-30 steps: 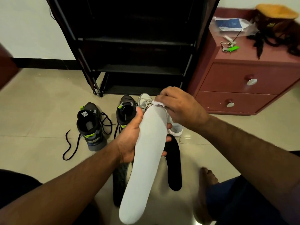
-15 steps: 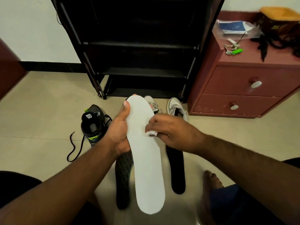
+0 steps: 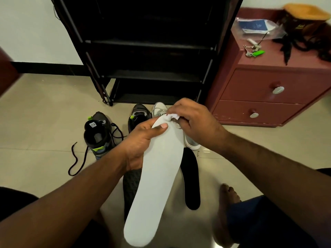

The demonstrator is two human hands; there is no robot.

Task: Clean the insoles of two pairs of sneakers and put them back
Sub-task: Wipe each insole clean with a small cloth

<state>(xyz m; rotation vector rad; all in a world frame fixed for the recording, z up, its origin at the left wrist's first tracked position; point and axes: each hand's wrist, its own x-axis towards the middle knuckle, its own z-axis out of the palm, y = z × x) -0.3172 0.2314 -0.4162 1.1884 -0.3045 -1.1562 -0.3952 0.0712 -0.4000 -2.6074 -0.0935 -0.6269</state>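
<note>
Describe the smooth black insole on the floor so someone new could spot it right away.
Start at the maroon drawer cabinet, then look down to the floor tiles before it. The smooth black insole lies just right of the white insole; the other dark insole, left, is textured.

Both forearms [image 3: 75, 190] are bare, without sleeves. Dark blue shorts [image 3: 265, 221] sit below the right hand [image 3: 195, 120]. One foot [image 3: 227, 199] is bare.

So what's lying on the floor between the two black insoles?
Nothing shows on the floor there. In the head view, the white insole held by the left hand hangs over the gap between the textured black insole and the smooth black insole.
</note>
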